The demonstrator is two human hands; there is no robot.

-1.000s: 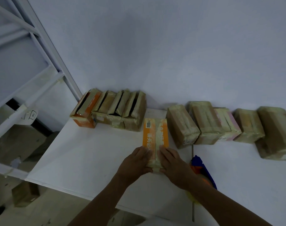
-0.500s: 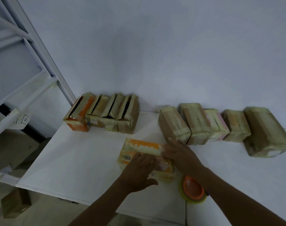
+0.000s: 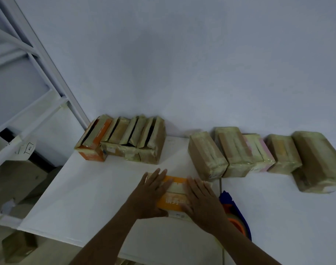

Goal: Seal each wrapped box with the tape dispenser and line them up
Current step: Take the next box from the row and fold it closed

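Observation:
An orange wrapped box (image 3: 175, 197) lies flat and crosswise on the white table (image 3: 86, 188), near its front. My left hand (image 3: 150, 192) lies flat on the box's left part with straight fingers. On the right part my right hand (image 3: 202, 203) presses down the same way. A blue and orange tape dispenser (image 3: 238, 217) lies just right of the box, partly hidden by my right wrist. Several taped boxes (image 3: 238, 152) stand in a row along the wall at right. Another group of taped boxes (image 3: 123, 140) stands at the back left.
A white metal rack (image 3: 29, 92) rises at the left, beyond the table's corner. Cardboard boxes (image 3: 19, 245) sit on the floor below the table's left edge. A seam (image 3: 220, 182) splits the table top right of the orange box.
The orange box, lengthwise a second ago, has been turned crosswise. Both hands now lie flat on top of it. The view has shifted slightly.

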